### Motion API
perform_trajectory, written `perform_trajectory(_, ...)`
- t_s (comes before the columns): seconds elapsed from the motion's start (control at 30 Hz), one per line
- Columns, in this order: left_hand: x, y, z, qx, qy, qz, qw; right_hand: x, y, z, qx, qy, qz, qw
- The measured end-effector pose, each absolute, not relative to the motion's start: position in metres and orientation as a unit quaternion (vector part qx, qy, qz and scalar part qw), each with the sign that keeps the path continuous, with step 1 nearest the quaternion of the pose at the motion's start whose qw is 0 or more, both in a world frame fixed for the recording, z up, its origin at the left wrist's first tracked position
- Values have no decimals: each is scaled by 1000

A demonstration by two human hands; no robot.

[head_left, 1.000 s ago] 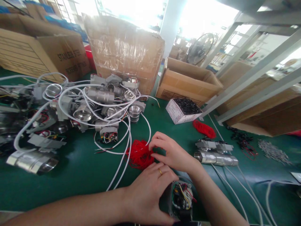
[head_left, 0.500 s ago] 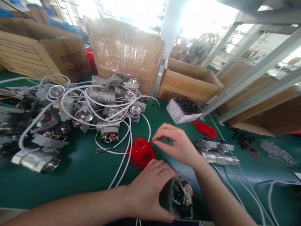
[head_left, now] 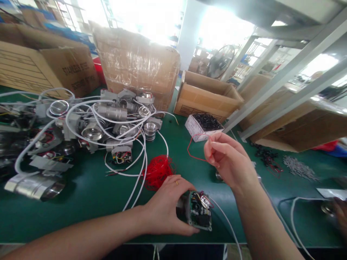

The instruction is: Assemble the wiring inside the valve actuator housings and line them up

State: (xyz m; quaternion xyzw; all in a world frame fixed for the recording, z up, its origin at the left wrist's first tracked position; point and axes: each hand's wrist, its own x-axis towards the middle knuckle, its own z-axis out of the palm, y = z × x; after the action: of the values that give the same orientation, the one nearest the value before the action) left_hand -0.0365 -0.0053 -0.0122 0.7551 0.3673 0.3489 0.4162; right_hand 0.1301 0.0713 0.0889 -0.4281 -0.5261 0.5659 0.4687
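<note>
My left hand (head_left: 170,204) is wrapped around a grey actuator housing (head_left: 200,211) near the table's front edge. Its open face shows a circuit board and coloured wires, and a white cable leads off to the right. Raised over the table, my right hand (head_left: 226,155) pinches a thin red wire (head_left: 193,156), which loops out to the left of the fingers. Just beyond my left hand lies a tangled bundle of red wires (head_left: 158,171). Behind my right forearm, metal valve parts are mostly hidden.
Metal valves with grey housings and white cables (head_left: 111,112) are piled at the left. A small box of black parts (head_left: 204,124) stands before an open carton (head_left: 208,97). Grey small parts (head_left: 298,168) lie at the right, and another person's hand (head_left: 341,213) is at the right edge.
My right hand has moved from the red bundle to the right and up, drawing out one red wire. My left hand still holds the housing. The camera view has shifted slightly.
</note>
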Motion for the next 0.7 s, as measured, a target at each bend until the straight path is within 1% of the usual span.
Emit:
perform_trajectory(0.07,-37,-6,-11,761,376,338,406,137,68,83,-454,-553,555,426)
perform_trajectory(0.17,-38,-7,-7,774,364,345,387,149,64,73,-485,-630,521,312)
perform_trajectory(0.23,-39,-7,-4,787,349,350,369,159,61,66,-496,-657,501,266)
perform_trajectory(0.3,-40,-8,1,797,348,329,368,169,55,63,-505,-660,492,260)
perform_trajectory(0.43,-42,-12,13,784,389,244,417,189,37,69,-510,-647,496,276)
perform_trajectory(0.53,-39,-17,19,749,415,234,460,200,20,83,-514,-636,498,288)
perform_trajectory(0.63,-34,-23,22,678,420,254,548,204,1,98,-522,-644,478,291)
perform_trajectory(0.7,-31,-26,22,605,432,242,623,203,-10,106,-519,-653,465,296)
